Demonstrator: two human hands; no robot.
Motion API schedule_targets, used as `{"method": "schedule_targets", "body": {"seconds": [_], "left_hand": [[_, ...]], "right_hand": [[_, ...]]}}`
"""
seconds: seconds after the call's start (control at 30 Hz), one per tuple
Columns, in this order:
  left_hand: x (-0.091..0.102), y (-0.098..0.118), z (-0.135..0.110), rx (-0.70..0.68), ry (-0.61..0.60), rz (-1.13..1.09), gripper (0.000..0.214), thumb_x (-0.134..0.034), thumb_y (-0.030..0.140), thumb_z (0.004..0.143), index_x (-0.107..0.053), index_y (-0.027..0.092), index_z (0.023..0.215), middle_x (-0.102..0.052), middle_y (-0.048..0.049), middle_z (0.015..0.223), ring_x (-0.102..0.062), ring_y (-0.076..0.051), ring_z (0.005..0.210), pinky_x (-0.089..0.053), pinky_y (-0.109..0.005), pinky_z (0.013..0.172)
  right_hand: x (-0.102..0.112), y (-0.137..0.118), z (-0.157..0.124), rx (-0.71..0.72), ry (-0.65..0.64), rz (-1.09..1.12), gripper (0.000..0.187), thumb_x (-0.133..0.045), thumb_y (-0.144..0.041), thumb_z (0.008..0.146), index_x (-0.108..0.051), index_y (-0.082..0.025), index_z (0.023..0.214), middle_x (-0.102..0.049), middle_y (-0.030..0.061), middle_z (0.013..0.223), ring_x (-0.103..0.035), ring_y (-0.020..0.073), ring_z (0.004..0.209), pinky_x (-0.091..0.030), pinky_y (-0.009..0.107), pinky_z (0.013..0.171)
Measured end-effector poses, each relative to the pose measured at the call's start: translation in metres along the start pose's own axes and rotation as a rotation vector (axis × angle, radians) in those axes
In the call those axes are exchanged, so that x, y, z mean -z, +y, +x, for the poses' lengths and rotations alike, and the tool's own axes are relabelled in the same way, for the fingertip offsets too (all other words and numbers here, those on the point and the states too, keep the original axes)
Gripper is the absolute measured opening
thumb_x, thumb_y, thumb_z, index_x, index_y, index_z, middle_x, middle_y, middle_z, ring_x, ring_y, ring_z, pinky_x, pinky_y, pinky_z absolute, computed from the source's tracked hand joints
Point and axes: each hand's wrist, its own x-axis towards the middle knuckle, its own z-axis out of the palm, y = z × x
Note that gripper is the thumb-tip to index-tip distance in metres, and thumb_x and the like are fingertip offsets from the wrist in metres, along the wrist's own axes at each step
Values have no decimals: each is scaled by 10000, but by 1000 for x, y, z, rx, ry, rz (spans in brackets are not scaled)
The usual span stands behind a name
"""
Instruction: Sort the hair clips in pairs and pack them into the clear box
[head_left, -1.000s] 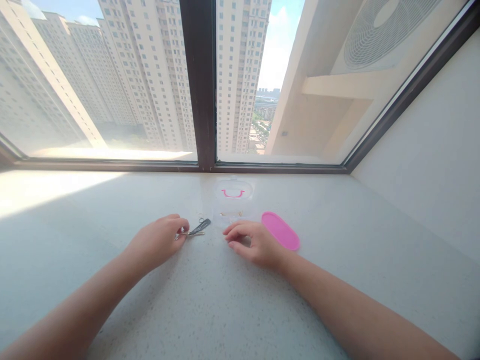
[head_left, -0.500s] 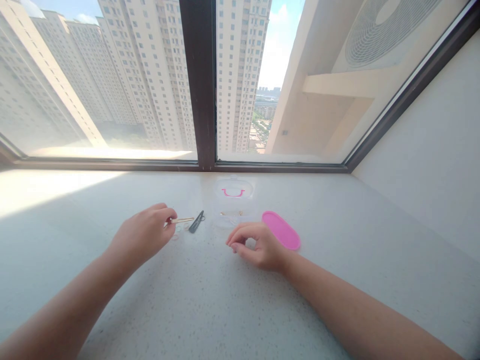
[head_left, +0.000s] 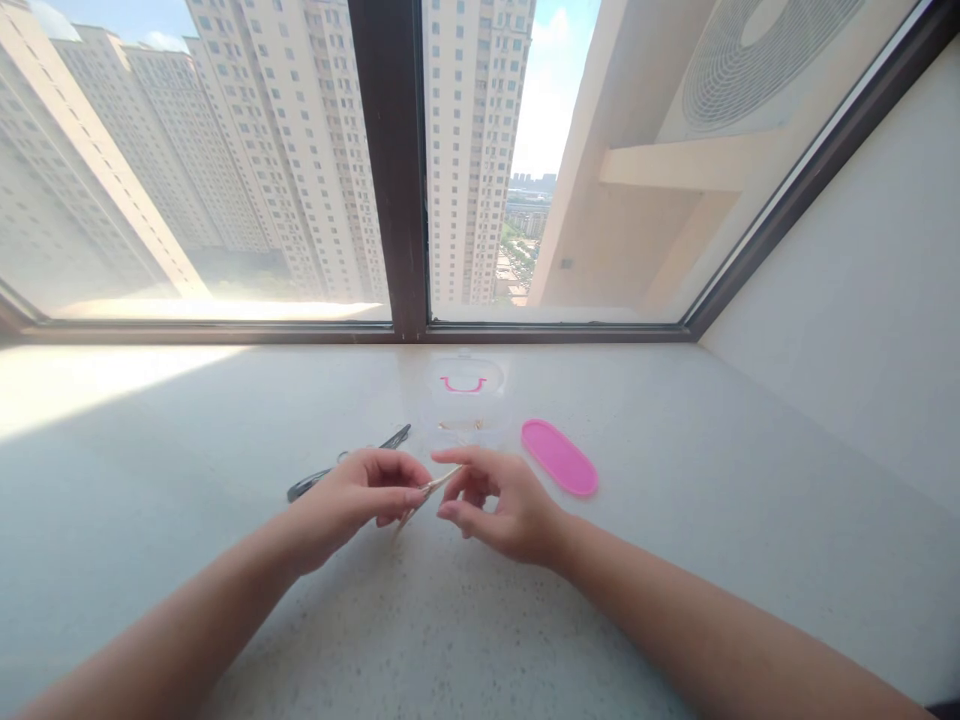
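- Pale speckled sill (head_left: 480,620), big window (head_left: 225,150).
- Left hand (head_left: 360,495) pinches gold clip (head_left: 431,487); right hand (head_left: 502,505) fingertips nip its far end.
- Clip slants near-left to far-right.

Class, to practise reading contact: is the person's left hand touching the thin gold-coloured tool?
Touching. The head view shows the left hand pinching the thin gold-coloured tool at its near end, with no gap between them.
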Motion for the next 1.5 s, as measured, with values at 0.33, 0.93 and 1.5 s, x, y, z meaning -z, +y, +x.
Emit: {"method": "schedule_targets", "body": {"seconds": [0.33,0.93,1.5], "left_hand": [[3,-7,5,1,-110,-64,232,-669,269,835,-727,187,1044,-555,8,730,-438,-112,656,-359,-241,623],[1,-6,4,47,-70,-161,114,-714,203,787,-667,160,882,-721,-49,817,-627,-158,821,-459,-266,760],[-5,-8,4,160,58,-97,275,-735,349,778,-720,171,988,-725,-56,941,-670,-206,965,-477,-346,944]], "right_hand": [[9,-7,3,-182,77,253,281,-656,-403,830,-653,-124,796,-589,-1,559,-543,81,419,-429,177,387],[22,2,9,-487,-352,198,457,-386,-600,923,-471,-167,800,-610,4,539,-591,117,400,-342,152,318],[39,15,11,-523,-551,366,274,-715,-312,783,-574,-125,923,-689,42,740,-679,133,585,-506,198,494]]}}
